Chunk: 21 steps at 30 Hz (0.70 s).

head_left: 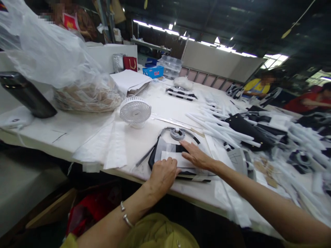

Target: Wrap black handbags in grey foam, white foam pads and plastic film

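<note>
A black-and-white handbag point(152, 158) lies flat at the table's front edge, with a coiled grey strap point(177, 133) at its top. Across its middle is a white sheet point(168, 155), thin like tissue or paper. My left hand point(164, 174) is at the lower left of this sheet, fingers curled together on its edge; the fingertips are partly hidden. From the right, my right hand point(196, 155) rests over the bag with fingers stretched out, the forefinger close beneath the coil. A thin dark strip point(145, 155) sticks out at the bag's left.
Left of the bag stand a small white fan point(135, 112), a plastic-wrapped bundle point(88, 94) and a dark bottle point(27, 94). White padded tubes point(217, 127) and black bag pieces point(248, 129) crowd the right. A blue box point(153, 71) sits farther back. Other people work beyond.
</note>
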Motion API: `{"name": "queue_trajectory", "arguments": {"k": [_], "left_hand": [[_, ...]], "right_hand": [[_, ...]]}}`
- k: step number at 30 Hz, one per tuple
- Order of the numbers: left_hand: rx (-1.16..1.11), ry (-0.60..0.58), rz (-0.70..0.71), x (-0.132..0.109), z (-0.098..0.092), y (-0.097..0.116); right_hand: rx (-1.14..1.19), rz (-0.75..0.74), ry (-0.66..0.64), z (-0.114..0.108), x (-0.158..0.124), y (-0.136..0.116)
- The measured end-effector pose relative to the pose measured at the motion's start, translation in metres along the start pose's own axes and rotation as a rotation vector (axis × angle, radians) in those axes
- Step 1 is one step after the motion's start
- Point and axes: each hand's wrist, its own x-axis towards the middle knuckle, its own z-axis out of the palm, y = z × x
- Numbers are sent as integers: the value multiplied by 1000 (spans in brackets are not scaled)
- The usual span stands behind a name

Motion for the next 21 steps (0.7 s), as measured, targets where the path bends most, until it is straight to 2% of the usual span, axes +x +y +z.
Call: {"name": "queue_trajectory", "arguments": {"k": [2, 4, 8, 10, 14, 21], "left_hand": [[32, -16, 22, 15, -4, 2], [72, 32, 81, 28, 0, 1], [148, 171, 200, 45, 20, -12], [135, 149, 192, 50, 33, -22], [59, 32, 151, 52, 52, -38], [5, -24, 155, 48, 55, -39]], "right_hand": [[-103, -62, -76, 8, -12, 4], [-171, -121, -101, 12, -19, 9], [-247, -242, -86, 13, -24, 23], [-270, -294, -67, 16, -26, 29], [-296, -339, 21, 30, -29, 38], [-271, -349, 198, 50, -34, 44]]}}
